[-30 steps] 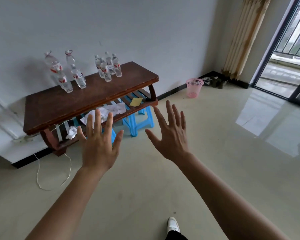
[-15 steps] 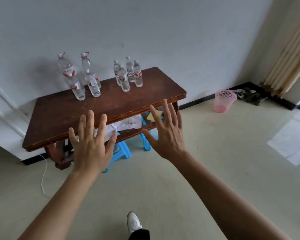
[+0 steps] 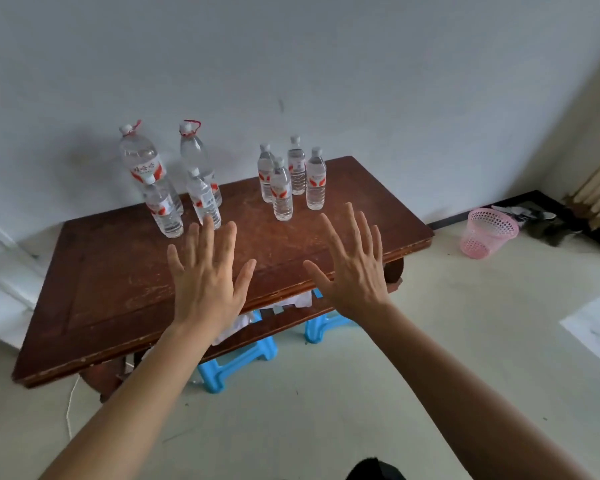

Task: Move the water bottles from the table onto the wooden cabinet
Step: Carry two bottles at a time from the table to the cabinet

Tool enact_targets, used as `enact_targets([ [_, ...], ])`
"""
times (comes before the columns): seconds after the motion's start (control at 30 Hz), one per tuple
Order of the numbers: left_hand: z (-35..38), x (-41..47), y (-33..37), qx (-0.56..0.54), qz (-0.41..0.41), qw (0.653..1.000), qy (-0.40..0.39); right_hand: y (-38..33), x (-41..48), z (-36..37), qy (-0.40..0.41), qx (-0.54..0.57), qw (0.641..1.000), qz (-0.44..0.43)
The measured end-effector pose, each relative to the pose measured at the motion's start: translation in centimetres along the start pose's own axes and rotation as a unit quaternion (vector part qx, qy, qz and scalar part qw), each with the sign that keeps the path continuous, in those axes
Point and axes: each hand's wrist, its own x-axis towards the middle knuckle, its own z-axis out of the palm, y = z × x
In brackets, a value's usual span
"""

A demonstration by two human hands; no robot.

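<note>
1. i see my left hand [image 3: 207,282] and right hand [image 3: 354,271] both spread flat, fingers straight, holding nothing, over the near edge of the wooden table [image 3: 118,289].
2. the water bottles [image 3: 282,195] stand upright along its far side (four small right, two large and two small left).
3. a pink basket [image 3: 487,233] sits on the floor, far right.

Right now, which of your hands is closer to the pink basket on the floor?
Right. The right hand is over the table toward the pink basket, which stands off to its right; the left hand is farther left.
</note>
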Motion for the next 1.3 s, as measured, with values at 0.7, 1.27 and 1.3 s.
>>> enact_targets([
  [0.7, 24.2, 28.4, 2.6, -0.200, -0.122, 0.965, -0.114, 17.2, 28.9, 22.3, -0.103, 0.242, 0.954, 0.142],
  [1.27, 33.4, 34.6, 5.6, -0.365, -0.241, 0.898, 0.035, 18.6, 34.3, 30.8, -0.097, 0.331, 0.920, 0.186],
  [1.3, 33.4, 34.5, 5.4, -0.360, -0.240, 0.901, 0.033, 18.7, 34.4, 30.9, -0.093, 0.328, 0.921, 0.190],
])
